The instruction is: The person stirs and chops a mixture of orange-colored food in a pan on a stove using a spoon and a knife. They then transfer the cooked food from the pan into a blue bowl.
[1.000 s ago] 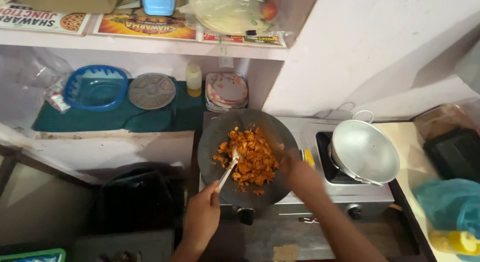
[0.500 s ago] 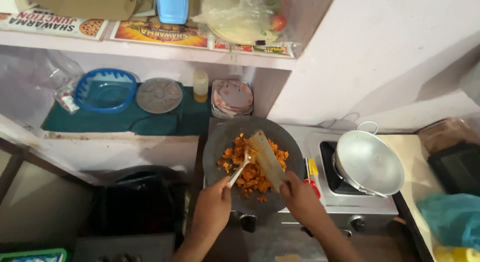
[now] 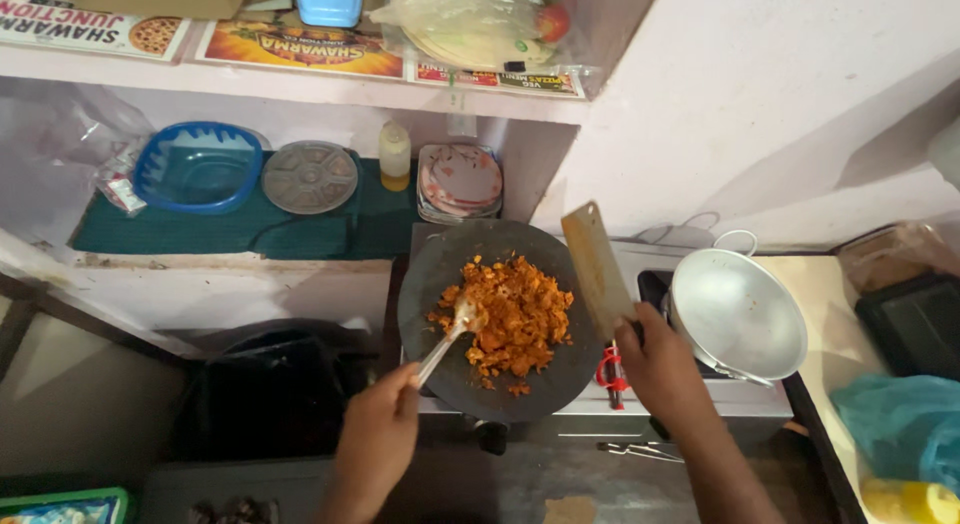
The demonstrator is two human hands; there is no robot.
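Raised cleaver (image 3: 597, 269), one spoon (image 3: 450, 336), two hands (image 3: 655, 369)

A metal spoon (image 3: 450, 336) digs into orange food (image 3: 515, 314); flat scraper (image 3: 597, 269) raised upright.

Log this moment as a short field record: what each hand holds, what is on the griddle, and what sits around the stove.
left hand: grips a metal spoon, its bowl in the food
right hand: holds a flat scraper blade, raised and tilted over the griddle's right edge
griddle: dark round pan on the stove, carrying an orange chopped food
right burner: empty metal bowl
shelf behind: blue basket, round divided tray, small bottle, stacked plates
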